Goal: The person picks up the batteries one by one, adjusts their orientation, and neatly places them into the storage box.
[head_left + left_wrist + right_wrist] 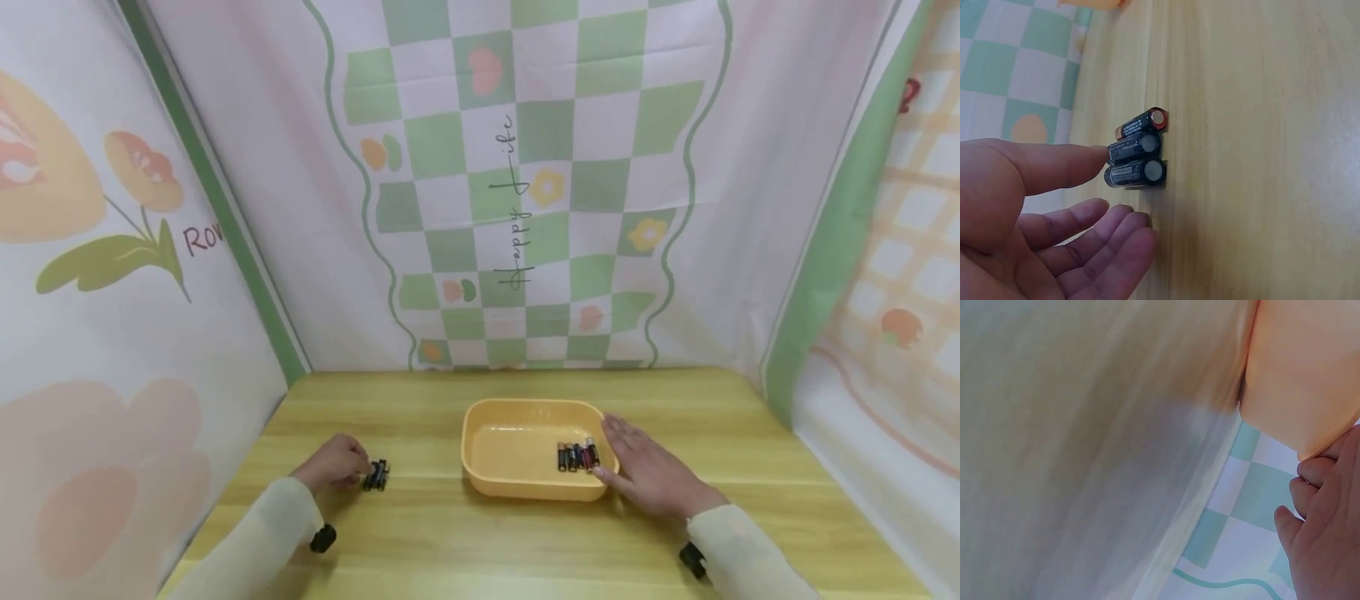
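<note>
Batteries (1135,149) beside the left hand (335,462)

Fingers (1124,262) beside three batteries (1135,148) on wooden tabletop (1260,150)

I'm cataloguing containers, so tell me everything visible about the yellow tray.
The yellow tray looks like smooth, glossy plastic: a rectangle with rounded corners and raised walls. It sits upright on the table, open side up. Batteries lie side by side inside its right end, where the right hand touches it.

Downward head and close left-wrist views share three batteries (1135,149).
</note>
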Tool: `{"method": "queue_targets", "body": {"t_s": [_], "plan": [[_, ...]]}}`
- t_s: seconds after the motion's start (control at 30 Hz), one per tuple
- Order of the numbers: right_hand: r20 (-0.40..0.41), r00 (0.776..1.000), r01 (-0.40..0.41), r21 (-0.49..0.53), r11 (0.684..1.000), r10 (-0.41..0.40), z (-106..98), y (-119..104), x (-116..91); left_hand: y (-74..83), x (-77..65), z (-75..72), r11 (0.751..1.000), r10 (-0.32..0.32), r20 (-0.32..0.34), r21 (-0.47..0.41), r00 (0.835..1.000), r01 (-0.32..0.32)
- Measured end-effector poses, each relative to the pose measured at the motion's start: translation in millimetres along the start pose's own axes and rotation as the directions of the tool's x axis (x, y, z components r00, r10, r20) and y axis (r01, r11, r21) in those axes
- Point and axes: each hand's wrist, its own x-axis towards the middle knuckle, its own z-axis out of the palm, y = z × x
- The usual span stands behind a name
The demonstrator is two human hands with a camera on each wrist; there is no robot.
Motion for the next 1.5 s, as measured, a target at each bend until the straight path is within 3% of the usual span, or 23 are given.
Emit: {"method": "queue_targets", "body": {"t_s": [0.2,0.57,0.83,1.1,1.3,1.5], "plan": [[0.009,1.0,-0.01,-0.001,1.0,0.01,2.1,1.0,-2.4,-3.9,2.3,6.4,0.999,0.018,0.022,0.046,1.0,-0.019],[-0.01,1.0,-0.014,0.012,1.0,0.014,0.2,-1.2,-0.2,2.1,6.3,5.2,0.99,-0.008,0.004,0.139,1.0,0.008],[-0.027,1.0,0.008,0.012,1.0,-0.007,0.2,-1.7,0.1,1.7,6.9,3.0,0.992,0.015,0.006,0.129,1.0,-0.016],[-0.036,0.999,0.015,0.0,1.0,-0.015,1.3,-3.1,-0.6,3.0,5.4,-1.1,0.999,0.003,0.014,0.045,1.0,-0.004],[-0.01,1.0,0.001,0.013,1.0,0.0,2.4,-3.2,-2.8,-5.7,7.5,-1.2,0.999,0.018,0.04,-0.034,0.999,-0.017],[0.003,1.0,-0.016,0.014,1.0,0.016,0.4,-2.1,-2.4,-11.7,13.7,-5.3,0.972,0.006,0.032,-0.237,0.999,0.002]]}}
